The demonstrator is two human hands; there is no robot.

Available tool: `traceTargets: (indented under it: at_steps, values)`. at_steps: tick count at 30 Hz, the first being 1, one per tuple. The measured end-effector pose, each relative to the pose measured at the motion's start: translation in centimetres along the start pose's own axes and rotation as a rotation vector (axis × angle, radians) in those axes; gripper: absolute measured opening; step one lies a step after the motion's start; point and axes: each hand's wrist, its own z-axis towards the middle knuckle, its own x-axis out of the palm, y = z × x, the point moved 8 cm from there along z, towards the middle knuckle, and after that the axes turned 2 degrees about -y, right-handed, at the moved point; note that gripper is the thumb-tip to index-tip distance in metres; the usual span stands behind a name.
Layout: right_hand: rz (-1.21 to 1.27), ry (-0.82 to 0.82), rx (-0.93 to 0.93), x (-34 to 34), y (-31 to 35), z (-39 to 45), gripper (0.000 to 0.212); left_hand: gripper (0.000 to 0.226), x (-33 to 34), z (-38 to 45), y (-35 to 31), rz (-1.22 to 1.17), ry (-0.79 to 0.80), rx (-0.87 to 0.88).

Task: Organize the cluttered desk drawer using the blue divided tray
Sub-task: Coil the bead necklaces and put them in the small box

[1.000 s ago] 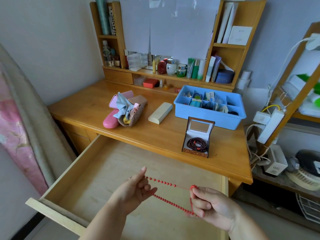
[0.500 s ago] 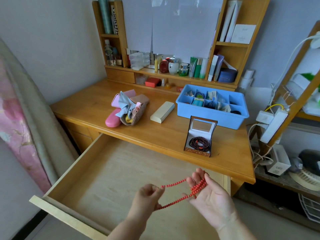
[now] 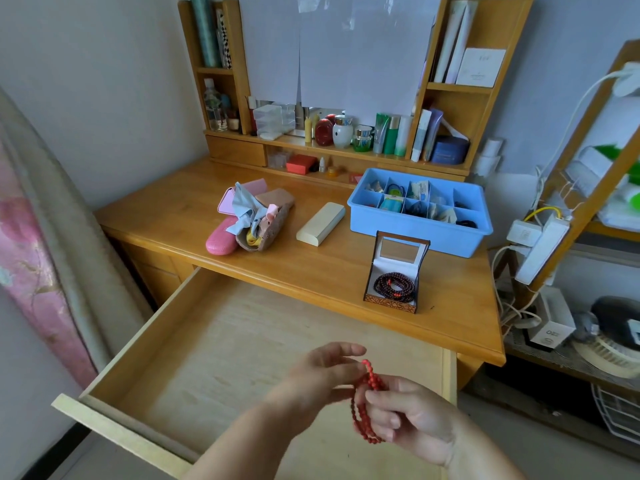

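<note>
A string of red beads (image 3: pixel 364 407) is gathered into loops between my two hands, above the open wooden drawer (image 3: pixel 242 344). My left hand (image 3: pixel 325 372) pinches the upper end of the loops with curled fingers. My right hand (image 3: pixel 412 417) has its fingers curled through the hanging loops. The blue divided tray (image 3: pixel 415 228) stands on the desk at the back right, its compartments holding several small items. In front of it an open jewellery box (image 3: pixel 394 271) holds a coil of dark beads.
On the desk (image 3: pixel 311 268) lie a cream case (image 3: pixel 320 223), a pink case (image 3: pixel 220 239) and a brown case stuffed with cloths (image 3: pixel 263 220). Shelves at the back hold bottles and jars. A rack with cables and a power strip (image 3: pixel 540 251) stands right.
The red bead string was stretched out between my hands; now it is wound into short loops around my right fingers. Both hands have come close together.
</note>
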Motion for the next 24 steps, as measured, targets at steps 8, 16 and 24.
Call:
traceTargets:
  at_steps: [8,16,24]
  values:
    - [0.257,0.131,-0.046,0.4,0.0,0.0,0.029,0.057,2.1,-1.1,0.9,-0.126,0.148,-0.018]
    - [0.193,-0.162,-0.171,-4.0,3.7,-0.7,0.013,0.05,0.5,0.2,0.9,-0.022,-0.16,0.031]
    - [0.177,-0.244,-0.1,-5.2,1.9,-0.7,0.042,0.028,-1.5,2.9,0.6,-0.04,-0.272,-0.022]
